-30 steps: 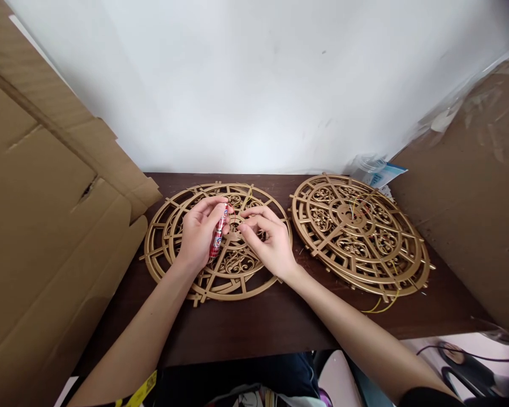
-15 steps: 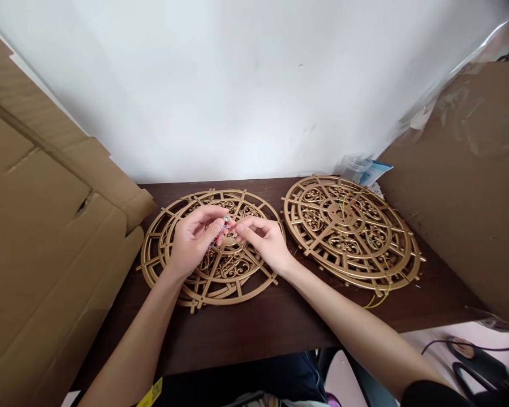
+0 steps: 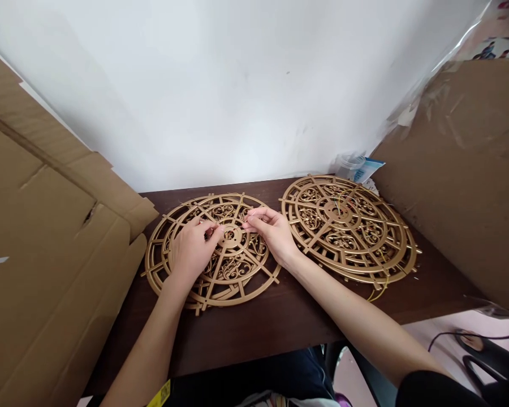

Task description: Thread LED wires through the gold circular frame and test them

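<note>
A gold openwork disc (image 3: 233,270) with scrollwork and a round hub lies on top of a similar one on the dark table. Over its left half, beside the hub, my left hand (image 3: 196,246) is closed with curled fingers. Something small and reddish shows under its fingertips, mostly hidden. My right hand (image 3: 274,232) is held just right of the hub, thumb and fingers pinched together. A thin strand seems to show at its fingertips, too fine to name.
A second stack of gold discs (image 3: 343,265) lies to the right, with thin yellow wires (image 3: 377,294) on it. Behind it stand a clear plastic cup (image 3: 350,167) and a blue-and-white packet (image 3: 370,168). Cardboard panels rise at left (image 3: 46,243) and right (image 3: 453,198); a white wall (image 3: 237,102) closes the back.
My hands have drawn apart. The left has turned palm-down toward the disc, hiding the small shiny piece and coloured bits it held; the right has moved slightly right and up, still pinching.
</note>
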### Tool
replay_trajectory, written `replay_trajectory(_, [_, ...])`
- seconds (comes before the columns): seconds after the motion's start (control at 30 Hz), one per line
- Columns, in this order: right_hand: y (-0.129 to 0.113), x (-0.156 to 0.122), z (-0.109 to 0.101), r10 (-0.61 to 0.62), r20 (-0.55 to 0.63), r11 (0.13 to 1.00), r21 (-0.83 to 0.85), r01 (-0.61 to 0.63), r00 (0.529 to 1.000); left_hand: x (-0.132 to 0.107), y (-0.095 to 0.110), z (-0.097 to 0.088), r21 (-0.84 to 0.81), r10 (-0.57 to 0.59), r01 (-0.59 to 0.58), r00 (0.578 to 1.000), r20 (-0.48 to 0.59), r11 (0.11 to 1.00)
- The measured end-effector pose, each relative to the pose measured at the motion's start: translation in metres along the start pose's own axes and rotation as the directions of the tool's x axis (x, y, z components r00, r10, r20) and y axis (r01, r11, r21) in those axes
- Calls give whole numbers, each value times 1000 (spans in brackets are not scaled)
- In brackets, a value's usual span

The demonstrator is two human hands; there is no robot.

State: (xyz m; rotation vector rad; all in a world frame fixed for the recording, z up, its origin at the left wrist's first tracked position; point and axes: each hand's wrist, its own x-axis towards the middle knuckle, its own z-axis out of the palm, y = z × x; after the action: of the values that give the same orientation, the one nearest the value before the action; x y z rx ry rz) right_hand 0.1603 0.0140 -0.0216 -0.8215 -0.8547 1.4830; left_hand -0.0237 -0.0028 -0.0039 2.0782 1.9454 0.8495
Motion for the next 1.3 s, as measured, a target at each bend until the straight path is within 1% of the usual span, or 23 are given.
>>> replay_trajectory(0.03, [0,0,0,-2,1,1000,3,2,1000,-1,2,0,50,4,-6,999,32,999])
replay_trajectory(0.13, [-1,-1,0,-1,16,1000,-5,1,1000,-3,7,2,146,21,-31,997,75,989])
replay_trajectory(0.3, [-1,-1,0,-14,23,1000,-19,14,1000,-4,6,8,159,128,-143,987,102,977])
replay_trajectory(0.37, [-1,-1,-1,-17,17,1000,-15,18,1000,-4,5,9,132,140,-153,985,103,979])
replay_trajectory(0.57, [0,-1,-1,-42,14,999,-8,42,999,-2,1,9,8,114,-116,989,91,993])
replay_trajectory(0.67, [0,-1,-1,-44,3,999,0,44,999,-1,-2,9,-88,108,-103,993,56,991])
replay_trajectory(0.8, [0,-1,-1,-54,25,998,-20,55,998,1,-4,10,-208,61,-53,998,31,977])
replay_trajectory(1.03, [1,-3,0,-40,61,998,-54,43,997,1,1,2,-279,46,-42,999,6,959])
replay_trajectory(1.13, [1,-3,-1,-90,102,995,-29,93,991,0,4,0,-325,56,-61,998,-26,944])
replay_trajectory(1.2, [1,-4,-2,-136,143,988,-49,144,980,-1,7,-1,-344,80,-93,995,-51,934])
replay_trajectory(1.27, [2,-5,-3,-196,196,960,-160,229,961,-1,9,0,-349,120,-137,990,-69,927])
replay_trajectory(1.3, [2,-5,-3,-235,224,926,-244,287,946,-2,9,0,-345,147,-165,986,-77,924])
